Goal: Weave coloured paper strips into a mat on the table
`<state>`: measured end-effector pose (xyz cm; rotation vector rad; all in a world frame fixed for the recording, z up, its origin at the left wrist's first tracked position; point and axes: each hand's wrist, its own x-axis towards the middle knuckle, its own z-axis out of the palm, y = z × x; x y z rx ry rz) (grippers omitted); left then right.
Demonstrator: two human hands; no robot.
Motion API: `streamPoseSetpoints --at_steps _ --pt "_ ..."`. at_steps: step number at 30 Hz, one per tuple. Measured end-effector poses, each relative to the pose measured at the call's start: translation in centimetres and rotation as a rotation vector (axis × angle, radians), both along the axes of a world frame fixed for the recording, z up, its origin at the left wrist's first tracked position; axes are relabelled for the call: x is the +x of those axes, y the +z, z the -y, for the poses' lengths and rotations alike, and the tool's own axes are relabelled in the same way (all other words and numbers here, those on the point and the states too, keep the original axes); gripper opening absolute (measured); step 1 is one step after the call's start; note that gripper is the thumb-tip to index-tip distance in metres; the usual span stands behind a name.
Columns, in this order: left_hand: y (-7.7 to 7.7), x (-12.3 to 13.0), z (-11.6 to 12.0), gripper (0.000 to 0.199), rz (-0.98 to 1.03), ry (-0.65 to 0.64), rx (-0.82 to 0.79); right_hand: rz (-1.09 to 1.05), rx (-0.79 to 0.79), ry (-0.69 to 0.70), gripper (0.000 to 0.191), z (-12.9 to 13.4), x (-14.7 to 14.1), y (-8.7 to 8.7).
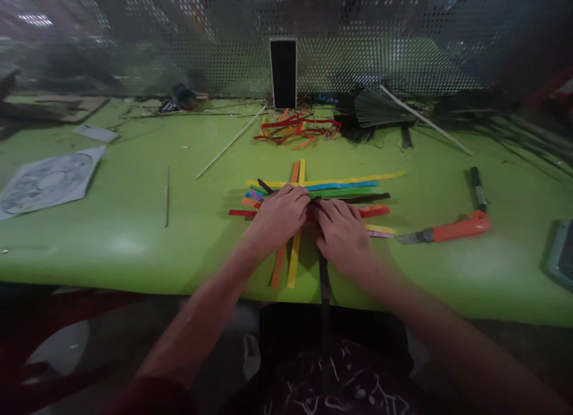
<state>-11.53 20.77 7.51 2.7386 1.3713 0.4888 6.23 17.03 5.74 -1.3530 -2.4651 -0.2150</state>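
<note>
Flat coloured strips cross one another in front of me on the table. My left hand (284,211) rests over the crossing, its bent fingers closed near a black strip (324,277). Beside it, my right hand (344,234) curls its fingers at the same spot; both sets of fingertips are partly hidden. The black strip runs from under my fingers down past the table's edge. A yellow strip (294,263) and an orange strip (278,267) lie upright. Sideways run a blue strip (342,186), a green strip (349,193), another black strip (369,198) and a red strip (376,211).
Right of the strips lie an orange-handled cutter knife (461,228) and a black marker (477,188). A phone (283,74) stands against the perforated metal screen (380,57). Strip scraps (299,128), thin sticks (230,141), dark fan-shaped leaf (382,109) and a printed sheet (51,177) lie around.
</note>
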Motion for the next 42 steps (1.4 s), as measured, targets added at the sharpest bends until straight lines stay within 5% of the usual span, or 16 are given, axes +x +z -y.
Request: streamPoseSetpoints --at_steps 7,22,28,42 --pt "-0.1 0.0 -0.1 0.022 0.009 -0.01 0.003 -0.017 -0.022 -0.085 0.03 0.1 0.0 0.2" --pt "-0.1 -0.1 -0.1 0.023 0.007 -0.009 0.003 0.127 0.044 0.031 0.032 -1.1 -0.3 0.0" --pt "-0.1 0.0 -0.2 0.027 0.017 -0.003 -0.034 -0.008 -0.008 0.083 0.031 -0.9 0.2 0.0" --pt "-0.3 0.0 -0.5 0.025 0.052 0.001 -0.047 0.096 0.016 0.015 0.029 -0.4 0.7 0.1"
